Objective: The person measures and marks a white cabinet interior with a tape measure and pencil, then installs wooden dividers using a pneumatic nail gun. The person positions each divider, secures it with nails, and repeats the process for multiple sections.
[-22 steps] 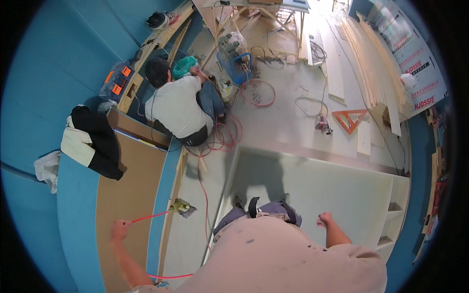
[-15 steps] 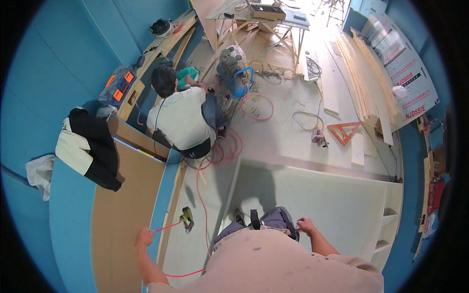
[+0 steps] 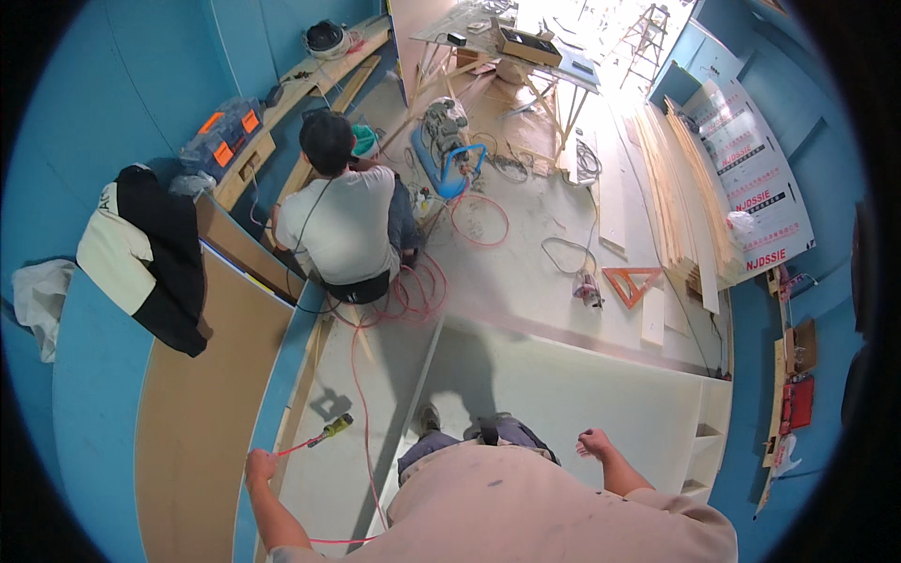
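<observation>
My left hand (image 3: 260, 464) is closed around a red air hose (image 3: 294, 448), out at my left side. From the hose's end hangs a yellow-green and dark air nail gun (image 3: 330, 429), off the floor and tilted, with its shadow beside it. The hose also runs behind my left arm and over the floor. My right hand (image 3: 593, 444) is held out at my right side above a large white shelf panel frame (image 3: 563, 385). Its fingers are loosely apart and nothing shows in them.
A person in a white shirt (image 3: 343, 225) crouches ahead on the left, near hose coils and a blue-framed compressor (image 3: 439, 141). Long boards (image 3: 671, 188), an orange triangle square (image 3: 631, 284) and a power tool (image 3: 588, 289) lie at right. A jacket (image 3: 150, 253) drapes over the left panel.
The nail gun has swung up and turned on its hose. My left hand still grips the hose. My right hand has moved away from my trousers, and its fingers have loosened.
</observation>
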`<action>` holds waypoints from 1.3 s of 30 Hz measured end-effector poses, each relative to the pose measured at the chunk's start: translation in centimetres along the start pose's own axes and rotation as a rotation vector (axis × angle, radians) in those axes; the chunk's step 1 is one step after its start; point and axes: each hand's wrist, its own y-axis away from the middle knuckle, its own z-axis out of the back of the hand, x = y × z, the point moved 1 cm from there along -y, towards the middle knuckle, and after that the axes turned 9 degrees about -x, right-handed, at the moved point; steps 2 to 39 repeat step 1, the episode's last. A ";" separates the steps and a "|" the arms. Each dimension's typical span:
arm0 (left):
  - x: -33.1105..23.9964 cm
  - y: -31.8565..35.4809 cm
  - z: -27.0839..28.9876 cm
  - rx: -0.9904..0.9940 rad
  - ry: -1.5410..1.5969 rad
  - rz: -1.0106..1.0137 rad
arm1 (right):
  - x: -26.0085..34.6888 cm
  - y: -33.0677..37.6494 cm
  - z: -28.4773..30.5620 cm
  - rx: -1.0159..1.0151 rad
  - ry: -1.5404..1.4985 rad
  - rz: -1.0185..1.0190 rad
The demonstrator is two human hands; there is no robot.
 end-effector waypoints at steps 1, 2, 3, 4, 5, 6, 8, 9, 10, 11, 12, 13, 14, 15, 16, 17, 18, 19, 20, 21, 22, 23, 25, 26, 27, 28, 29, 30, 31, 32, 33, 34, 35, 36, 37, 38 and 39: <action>1.5 -0.6 -1.1 0.018 -0.013 -0.006 | -0.8 0.3 0.2 -0.005 0.010 -0.011; 1.5 -0.6 -1.1 0.018 -0.013 -0.006 | -0.8 0.3 0.2 -0.005 0.010 -0.011; 1.5 -0.6 -1.1 0.018 -0.013 -0.006 | -0.8 0.3 0.2 -0.005 0.010 -0.011; 1.5 -0.6 -1.1 0.018 -0.013 -0.006 | -0.8 0.3 0.2 -0.005 0.010 -0.011; 1.5 -0.6 -1.1 0.018 -0.013 -0.006 | -0.8 0.3 0.2 -0.005 0.010 -0.011; 1.5 -0.6 -1.1 0.018 -0.013 -0.006 | -0.8 0.3 0.2 -0.005 0.010 -0.011; 1.5 -0.6 -1.1 0.018 -0.013 -0.006 | -0.8 0.3 0.2 -0.005 0.010 -0.011; 1.5 -0.6 -1.1 0.018 -0.013 -0.006 | -0.8 0.3 0.2 -0.005 0.010 -0.011; 1.5 -0.6 -1.1 0.018 -0.013 -0.006 | -0.8 0.3 0.2 -0.005 0.010 -0.011; 1.5 -0.6 -1.1 0.018 -0.013 -0.006 | -0.8 0.3 0.2 -0.005 0.010 -0.011; 1.5 -0.6 -1.1 0.018 -0.013 -0.006 | -0.8 0.3 0.2 -0.005 0.010 -0.011; 1.5 -0.6 -1.1 0.018 -0.013 -0.006 | -0.8 0.3 0.2 -0.005 0.010 -0.011; 1.5 -0.6 -1.1 0.018 -0.013 -0.006 | -0.8 0.3 0.2 -0.005 0.010 -0.011; 1.5 -0.6 -1.1 0.018 -0.013 -0.006 | -0.8 0.3 0.2 -0.005 0.010 -0.011; 1.5 -0.6 -1.1 0.018 -0.013 -0.006 | -0.8 0.3 0.2 -0.005 0.010 -0.011; 1.5 -0.6 -1.1 0.018 -0.013 -0.006 | -0.8 0.3 0.2 -0.005 0.010 -0.011; 1.5 -0.6 -1.1 0.018 -0.013 -0.006 | -0.8 0.3 0.2 -0.005 0.010 -0.011; 1.5 -0.6 -1.1 0.018 -0.013 -0.006 | -0.8 0.3 0.2 -0.005 0.010 -0.011; 1.5 -0.6 -1.1 0.018 -0.013 -0.006 | -0.8 0.3 0.2 -0.005 0.010 -0.011; 1.5 -0.6 -1.1 0.018 -0.013 -0.006 | -0.8 0.3 0.2 -0.005 0.010 -0.011; 1.5 -0.6 -1.1 0.018 -0.013 -0.006 | -0.8 0.3 0.2 -0.005 0.010 -0.011; 1.5 -0.6 -1.1 0.018 -0.013 -0.006 | -0.8 0.3 0.2 -0.005 0.010 -0.011; 1.5 -0.6 -1.1 0.018 -0.013 -0.006 | -0.8 0.3 0.2 -0.005 0.010 -0.011; 1.5 -0.6 -1.1 0.018 -0.013 -0.006 | -0.8 0.3 0.2 -0.005 0.010 -0.011; 1.5 -0.6 -1.1 0.018 -0.013 -0.006 | -0.8 0.3 0.2 -0.005 0.010 -0.011; 1.5 -0.6 -1.1 0.018 -0.013 -0.006 | -0.8 0.3 0.2 -0.005 0.010 -0.011; 1.5 -0.6 -1.1 0.018 -0.013 -0.006 | -0.8 0.3 0.2 -0.005 0.010 -0.011; 1.5 -0.6 -1.1 0.018 -0.013 -0.006 | -0.8 0.3 0.2 -0.005 0.010 -0.011; 1.5 -0.6 -1.1 0.018 -0.013 -0.006 | -0.8 0.3 0.2 -0.005 0.010 -0.011; 1.5 -0.6 -1.1 0.018 -0.013 -0.006 | -0.8 0.3 0.2 -0.005 0.010 -0.011; 1.5 -0.6 -1.1 0.018 -0.013 -0.006 | -0.8 0.3 0.2 -0.005 0.010 -0.011; 1.5 -0.6 -1.1 0.018 -0.013 -0.006 | -0.8 0.3 0.2 -0.005 0.010 -0.011; 1.5 -0.6 -1.1 0.018 -0.013 -0.006 | -0.8 0.3 0.2 -0.005 0.010 -0.011; 1.5 -0.6 -1.1 0.018 -0.013 -0.006 | -0.8 0.3 0.2 -0.005 0.010 -0.011; 1.5 -0.6 -1.1 0.018 -0.013 -0.006 | -0.8 0.3 0.2 -0.005 0.010 -0.011; 1.5 -0.6 -1.1 0.018 -0.013 -0.006 | -0.8 0.3 0.2 -0.005 0.010 -0.011; 1.5 -0.6 -1.1 0.018 -0.013 -0.006 | -0.8 0.3 0.2 -0.005 0.010 -0.011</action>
